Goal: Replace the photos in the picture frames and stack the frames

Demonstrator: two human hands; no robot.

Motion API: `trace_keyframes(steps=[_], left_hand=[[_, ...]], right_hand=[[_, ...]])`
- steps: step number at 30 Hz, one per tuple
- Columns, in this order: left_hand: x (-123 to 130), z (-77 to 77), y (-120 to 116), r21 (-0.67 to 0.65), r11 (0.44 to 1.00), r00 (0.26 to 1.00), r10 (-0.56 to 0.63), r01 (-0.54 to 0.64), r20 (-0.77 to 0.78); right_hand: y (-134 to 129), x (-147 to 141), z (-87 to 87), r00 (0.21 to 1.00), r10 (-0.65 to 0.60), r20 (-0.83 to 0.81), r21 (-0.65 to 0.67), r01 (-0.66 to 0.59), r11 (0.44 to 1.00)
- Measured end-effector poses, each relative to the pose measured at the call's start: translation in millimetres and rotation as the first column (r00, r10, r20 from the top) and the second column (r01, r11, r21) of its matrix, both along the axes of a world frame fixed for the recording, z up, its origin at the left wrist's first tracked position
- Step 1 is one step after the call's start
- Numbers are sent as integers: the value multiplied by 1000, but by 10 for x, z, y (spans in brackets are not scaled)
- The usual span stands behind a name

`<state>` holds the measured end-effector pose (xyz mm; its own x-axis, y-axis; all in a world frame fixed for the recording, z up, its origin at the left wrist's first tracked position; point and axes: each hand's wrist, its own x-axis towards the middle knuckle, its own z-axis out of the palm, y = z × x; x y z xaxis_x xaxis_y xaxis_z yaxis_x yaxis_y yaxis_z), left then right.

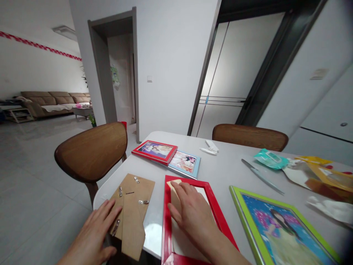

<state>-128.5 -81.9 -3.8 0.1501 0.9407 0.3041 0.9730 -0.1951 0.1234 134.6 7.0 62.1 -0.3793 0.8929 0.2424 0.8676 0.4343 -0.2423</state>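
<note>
My left hand [95, 230] lies with fingers stretched out on the left edge of a brown picture-frame backboard [147, 184]. The board has metal clips and a stand leg. My right hand [193, 209] closes round a pale yellow folded piece [174, 182], whose material I cannot make out. It presses this piece inside an upper corner of a red picture frame [167, 221], which lies flat with a white surface within its border. To the right is a green picture frame [242, 221] with a photo of a person.
A second red frame [169, 158] overlaps a light blue frame [197, 169] farther back. Crumpled white tissue [211, 148], a knife [261, 176], a teal wipes pack [270, 159] and yellow packaging [328, 176] lie on the white table [220, 165]. Wooden chairs [93, 151] stand around it.
</note>
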Motion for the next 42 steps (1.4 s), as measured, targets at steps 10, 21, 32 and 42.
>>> trace_keyframes(steps=[10, 21, 32, 42], left_hand=[[-130, -34, 8, 279, 954, 993, -93, 109, -71], [510, 345, 60, 572, 804, 935, -312, 165, 168], [1372, 67, 267, 533, 641, 725, -685, 553, 72], [1259, -157, 191, 178, 898, 896, -426, 402, 125]], right_hand=[[163, 615, -208, 954, -178, 240, -48, 195, 980], [31, 420, -198, 956, -85, -280, -109, 57, 992], [-321, 864, -121, 885, -250, -392, -522, 9, 853], [-278, 846, -246, 945, -279, -168, -402, 192, 895]])
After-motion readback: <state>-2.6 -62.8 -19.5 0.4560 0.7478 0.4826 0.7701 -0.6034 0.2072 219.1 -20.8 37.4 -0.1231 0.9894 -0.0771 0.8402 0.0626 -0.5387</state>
